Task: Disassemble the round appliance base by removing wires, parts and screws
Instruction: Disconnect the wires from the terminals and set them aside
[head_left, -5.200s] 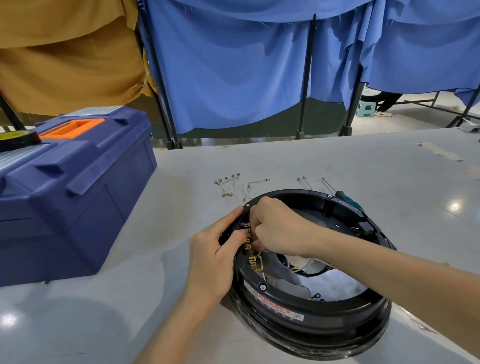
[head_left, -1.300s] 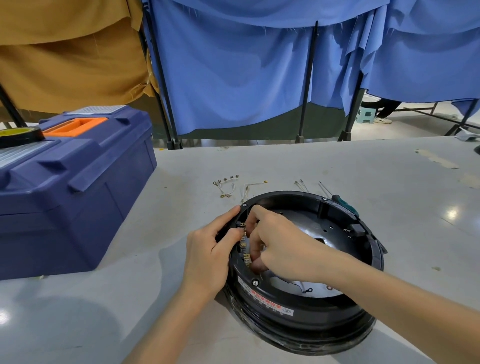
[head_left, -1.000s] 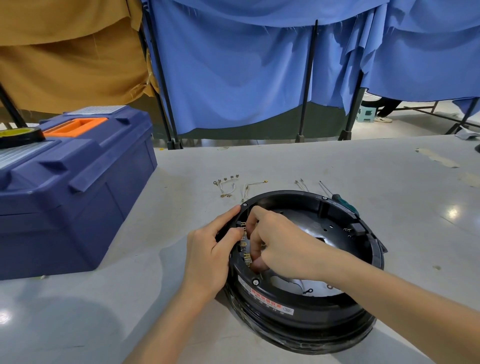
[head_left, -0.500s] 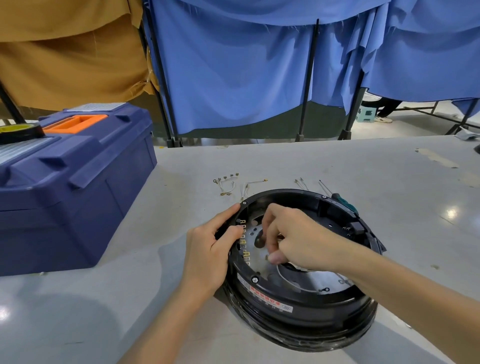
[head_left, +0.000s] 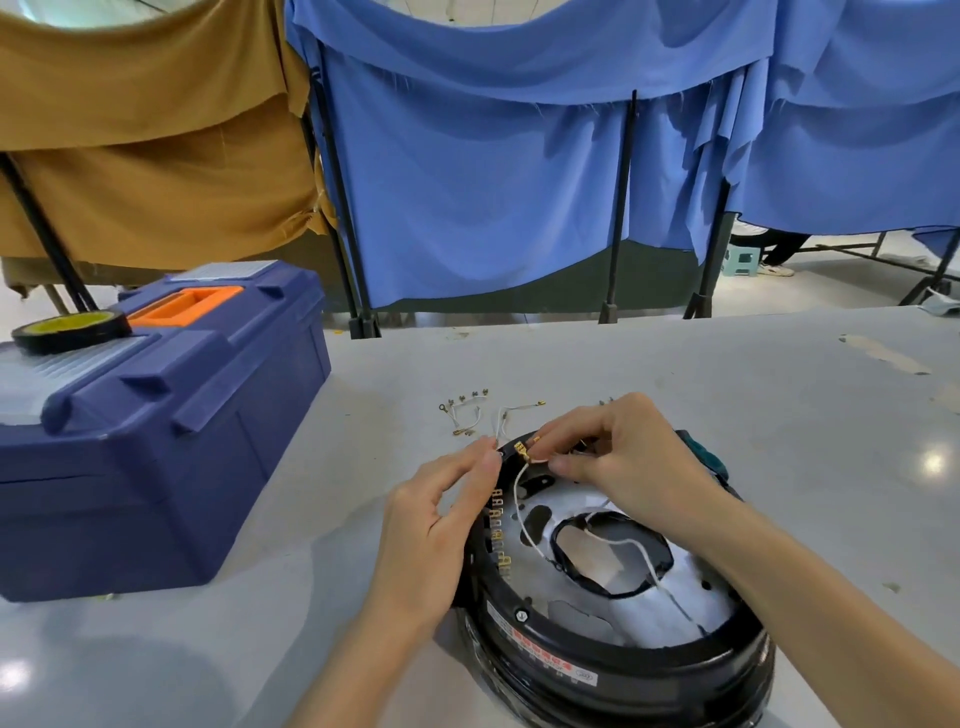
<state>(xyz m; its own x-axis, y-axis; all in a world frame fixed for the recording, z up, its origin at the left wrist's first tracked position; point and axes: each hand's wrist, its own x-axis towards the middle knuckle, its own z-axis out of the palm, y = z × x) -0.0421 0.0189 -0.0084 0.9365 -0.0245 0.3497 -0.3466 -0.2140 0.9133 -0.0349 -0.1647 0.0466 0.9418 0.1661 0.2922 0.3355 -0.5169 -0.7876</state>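
Round appliance base (head_left: 545, 670): black ring, lying flat on the grey table (head_left: 675, 374), close to the near edge.
White wire (head_left: 515, 499): comes up out of the middle hole and ends in a brass terminal.
Right hand (head_left: 628, 462): fingertips pinching that terminal end, just over the far-left rim.
Left hand (head_left: 431, 535): up against the base's left rim, fingers bent; honestly can't tell if it's gripping.
Terminal row (head_left: 497, 525): brass tabs along the left inner rim.
Loose wires (head_left: 465, 415): on the table just behind the base.
Screwdriver (head_left: 706, 460): green handle peeking out behind the right hand.
Toolbox (head_left: 156, 441): blue, well off to the left, tape roll (head_left: 70, 330) on its lid.
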